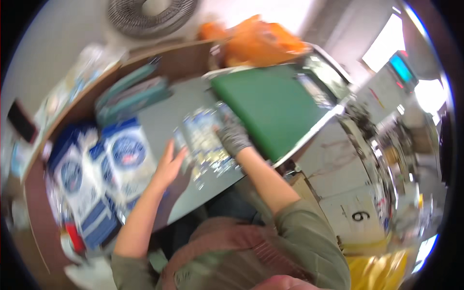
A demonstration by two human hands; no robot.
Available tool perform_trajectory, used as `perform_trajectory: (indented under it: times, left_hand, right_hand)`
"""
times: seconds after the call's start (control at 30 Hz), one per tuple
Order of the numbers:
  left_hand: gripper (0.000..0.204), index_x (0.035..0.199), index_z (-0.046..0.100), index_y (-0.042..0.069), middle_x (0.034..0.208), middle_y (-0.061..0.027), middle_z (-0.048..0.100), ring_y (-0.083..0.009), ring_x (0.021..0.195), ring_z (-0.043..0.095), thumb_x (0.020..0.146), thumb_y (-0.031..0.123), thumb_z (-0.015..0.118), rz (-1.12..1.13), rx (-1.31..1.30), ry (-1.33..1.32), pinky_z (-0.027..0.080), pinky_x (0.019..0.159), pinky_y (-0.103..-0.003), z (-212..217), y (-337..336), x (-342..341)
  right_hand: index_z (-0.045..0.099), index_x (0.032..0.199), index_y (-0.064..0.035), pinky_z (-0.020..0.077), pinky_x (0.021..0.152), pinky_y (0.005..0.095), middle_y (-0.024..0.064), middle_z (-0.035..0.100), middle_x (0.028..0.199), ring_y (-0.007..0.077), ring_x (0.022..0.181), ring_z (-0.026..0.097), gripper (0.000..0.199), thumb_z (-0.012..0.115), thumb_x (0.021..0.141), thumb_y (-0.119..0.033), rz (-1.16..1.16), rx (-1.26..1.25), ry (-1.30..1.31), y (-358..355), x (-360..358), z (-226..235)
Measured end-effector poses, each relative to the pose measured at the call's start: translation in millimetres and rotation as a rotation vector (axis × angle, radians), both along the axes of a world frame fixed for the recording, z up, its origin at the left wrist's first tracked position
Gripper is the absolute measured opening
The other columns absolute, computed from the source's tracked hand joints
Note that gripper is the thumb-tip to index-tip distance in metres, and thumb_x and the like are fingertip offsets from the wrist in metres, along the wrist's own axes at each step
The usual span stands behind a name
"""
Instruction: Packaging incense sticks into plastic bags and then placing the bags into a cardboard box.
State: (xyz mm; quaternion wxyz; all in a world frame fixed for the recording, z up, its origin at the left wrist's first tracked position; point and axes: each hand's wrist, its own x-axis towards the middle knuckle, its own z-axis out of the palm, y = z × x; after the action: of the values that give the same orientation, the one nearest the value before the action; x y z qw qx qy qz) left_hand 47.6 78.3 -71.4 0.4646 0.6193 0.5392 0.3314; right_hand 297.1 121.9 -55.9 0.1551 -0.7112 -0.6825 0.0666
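Note:
Several clear, shiny plastic packets (pixel 205 137) with pale contents lie side by side on the grey tabletop (pixel 186 92), blurred by motion. My bare left hand (pixel 169 164) is at their left side, thumb and fingers apart, nothing gripped in it. A grey glove covers my right hand (pixel 233 133), which rests against the packets' right edge. Its fingers are stretched forward and its thumb is apart, touching the packets. Contact between the left fingertips and the leftmost packet cannot be made out.
Blue-and-white printed bags (pixel 128 150) lie at the left, near a teal sealer-like device (pixel 130 92). A green-topped conveyor (pixel 270 106) stands at the right, an orange bag (pixel 261 41) behind it. A brown raised border (pixel 181 55) edges the table.

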Motion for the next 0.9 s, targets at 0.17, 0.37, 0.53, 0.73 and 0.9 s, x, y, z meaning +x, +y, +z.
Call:
perform_trajectory:
  times: [0.17,0.37,0.53,0.73,0.9]
  left_hand:
    - [0.080,0.149,0.016,0.001,0.151,-0.0182,0.029,-0.0277,0.138,0.030,0.092,0.039,0.057,0.193,-0.282,-0.382,0.023,0.112,-0.035,7.4,27.0,38.4]
    - [0.083,0.150,0.005,0.001,0.147,-0.0181,0.032,-0.0281,0.133,0.037,0.091,0.024,0.059,0.205,-0.300,-0.702,0.031,0.108,-0.039,-12.4,50.0,43.9]
    - [0.084,0.149,0.002,0.001,0.144,-0.0198,0.035,-0.0293,0.125,0.046,0.090,0.021,0.060,0.217,-0.362,-0.798,0.040,0.102,-0.041,6.3,49.9,53.6]
    - [0.062,0.139,0.030,0.000,0.137,-0.0164,0.042,-0.0271,0.116,0.053,0.091,0.026,0.060,0.230,-0.462,-0.848,0.045,0.096,-0.039,-0.7,64.3,54.6]
    - [0.063,0.138,0.036,-0.002,0.129,-0.0131,0.050,-0.0219,0.117,0.050,0.092,0.035,0.060,0.253,-0.201,-0.856,0.040,0.100,-0.037,-7.6,39.6,60.8]
  right_hand:
    - [0.037,0.136,0.0030,0.0306,0.107,0.0482,0.0289,0.039,0.138,0.0435,0.128,0.037,0.078,0.048,0.087,-0.057,-0.305,0.029,0.057,41.4,25.8,-80.9]
    - [0.038,0.139,0.0004,0.0281,0.110,0.0446,0.0250,0.038,0.143,0.0392,0.132,0.037,0.074,0.039,0.091,-0.056,-0.036,0.157,0.074,10.6,-35.6,-25.8]
    - [0.047,0.134,-0.0024,0.0315,0.108,0.0419,0.0250,0.047,0.135,0.0380,0.126,0.045,0.066,0.040,0.093,-0.053,-0.195,-0.162,0.303,41.0,33.2,-55.2]
    - [0.055,0.123,-0.0031,0.0317,0.108,0.0387,0.0233,0.053,0.128,0.0320,0.122,0.049,0.053,0.040,0.095,-0.044,-0.054,0.280,0.308,16.5,-72.2,-61.6]
    - [0.056,0.117,-0.0030,0.0467,0.086,0.0365,0.0159,0.063,0.111,0.0226,0.100,0.060,0.048,0.059,0.088,-0.041,0.131,-0.315,1.074,4.4,-93.2,-17.2]
